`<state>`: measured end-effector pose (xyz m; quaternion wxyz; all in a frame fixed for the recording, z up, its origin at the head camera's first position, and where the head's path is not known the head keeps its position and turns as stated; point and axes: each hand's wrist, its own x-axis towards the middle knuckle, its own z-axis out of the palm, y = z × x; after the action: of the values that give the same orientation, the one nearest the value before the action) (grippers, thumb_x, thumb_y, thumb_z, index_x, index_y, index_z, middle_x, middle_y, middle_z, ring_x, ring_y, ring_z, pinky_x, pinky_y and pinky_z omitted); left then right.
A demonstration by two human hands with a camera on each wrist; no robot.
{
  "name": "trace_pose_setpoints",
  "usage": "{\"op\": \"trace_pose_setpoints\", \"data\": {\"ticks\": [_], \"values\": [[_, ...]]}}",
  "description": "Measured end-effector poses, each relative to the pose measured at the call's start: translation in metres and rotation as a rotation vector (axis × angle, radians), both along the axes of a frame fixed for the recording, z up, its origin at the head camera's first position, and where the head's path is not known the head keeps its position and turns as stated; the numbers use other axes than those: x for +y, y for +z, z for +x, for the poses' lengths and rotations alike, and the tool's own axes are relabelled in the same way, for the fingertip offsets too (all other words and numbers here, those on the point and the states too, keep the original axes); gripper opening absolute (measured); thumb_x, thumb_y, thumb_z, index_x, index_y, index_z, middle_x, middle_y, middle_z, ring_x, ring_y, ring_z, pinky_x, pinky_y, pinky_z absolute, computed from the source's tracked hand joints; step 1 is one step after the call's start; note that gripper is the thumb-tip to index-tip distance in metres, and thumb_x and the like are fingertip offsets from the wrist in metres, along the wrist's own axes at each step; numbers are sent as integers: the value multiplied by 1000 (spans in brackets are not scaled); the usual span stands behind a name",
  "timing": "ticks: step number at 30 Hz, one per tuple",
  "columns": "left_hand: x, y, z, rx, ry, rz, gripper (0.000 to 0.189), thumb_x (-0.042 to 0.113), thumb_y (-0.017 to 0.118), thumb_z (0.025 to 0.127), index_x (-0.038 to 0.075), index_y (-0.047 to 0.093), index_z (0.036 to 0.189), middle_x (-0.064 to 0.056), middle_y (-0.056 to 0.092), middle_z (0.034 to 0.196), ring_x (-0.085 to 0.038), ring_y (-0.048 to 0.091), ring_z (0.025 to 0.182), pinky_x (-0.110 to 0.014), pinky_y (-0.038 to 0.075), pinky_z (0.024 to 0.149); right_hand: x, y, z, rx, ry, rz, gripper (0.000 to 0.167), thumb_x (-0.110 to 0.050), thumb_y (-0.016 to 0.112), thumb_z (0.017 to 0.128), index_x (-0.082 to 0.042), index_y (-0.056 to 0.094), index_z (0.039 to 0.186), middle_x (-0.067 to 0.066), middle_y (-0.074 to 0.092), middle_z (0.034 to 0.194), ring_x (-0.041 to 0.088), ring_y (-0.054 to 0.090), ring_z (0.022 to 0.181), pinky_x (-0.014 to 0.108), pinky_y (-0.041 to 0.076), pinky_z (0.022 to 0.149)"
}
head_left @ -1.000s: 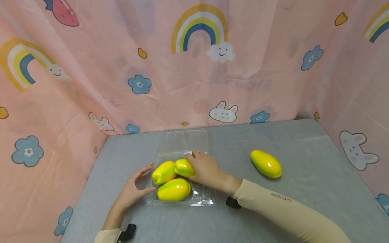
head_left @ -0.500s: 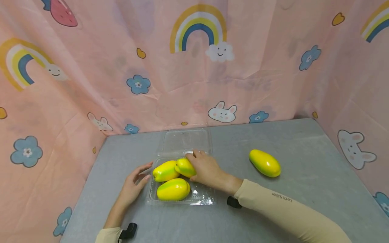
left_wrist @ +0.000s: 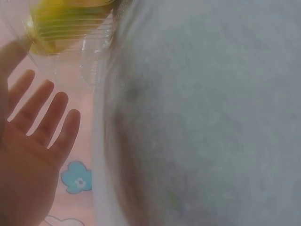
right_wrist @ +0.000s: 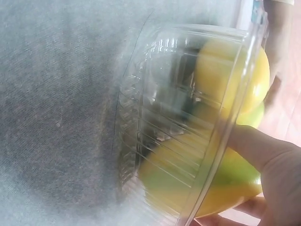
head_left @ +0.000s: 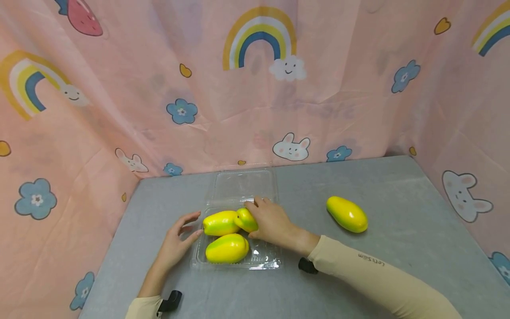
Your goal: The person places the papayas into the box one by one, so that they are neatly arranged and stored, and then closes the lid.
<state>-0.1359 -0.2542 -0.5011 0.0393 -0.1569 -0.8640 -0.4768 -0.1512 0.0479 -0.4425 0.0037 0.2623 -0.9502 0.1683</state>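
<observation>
A clear plastic clamshell box holds 3 shiny yellow-green papayas. My right hand grips the back right papaya, which is tilted, its tip overlapping the back left papaya. The front papaya lies sideways, with neither hand on it. At the box's left side, my left hand has its fingers spread, thumb tip close to the back left papaya's end; contact there is unclear. In the left wrist view, the left hand's fingers stretch out beside the box.
The box's lid lies folded back toward the pink printed curtain. A further papaya lies apart on the grey table, right of the box. Beyond the table's back edge the curtain hangs close.
The back left papaya has shifted right and turned more level. The held papaya has moved slightly right and swung round. My left thumb has moved up along the box's side.
</observation>
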Motion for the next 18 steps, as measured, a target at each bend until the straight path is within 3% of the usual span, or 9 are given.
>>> {"op": "trace_pose_setpoints", "data": {"ticks": [9, 18], "values": [[2, -3, -1, 43, -1, 0, 50, 3, 70, 90, 6, 54, 137, -16, 59, 137, -28, 54, 123, -51, 51, 97, 1, 0, 1, 5, -1, -1, 82, -37, 93, 64, -9, 56, 131, 11, 61, 110, 25, 59, 95, 40, 57, 71], [-1, -4, -1, 43, -21, -12, 49, 8, 72, 89, 7, 56, 135, -12, 57, 140, -2, 50, 125, -45, 53, 98, 3, -2, 0, 22, -3, 3, 85, -40, 93, 62, -11, 55, 132, 9, 61, 110, 23, 58, 95, 37, 57, 71]]}}
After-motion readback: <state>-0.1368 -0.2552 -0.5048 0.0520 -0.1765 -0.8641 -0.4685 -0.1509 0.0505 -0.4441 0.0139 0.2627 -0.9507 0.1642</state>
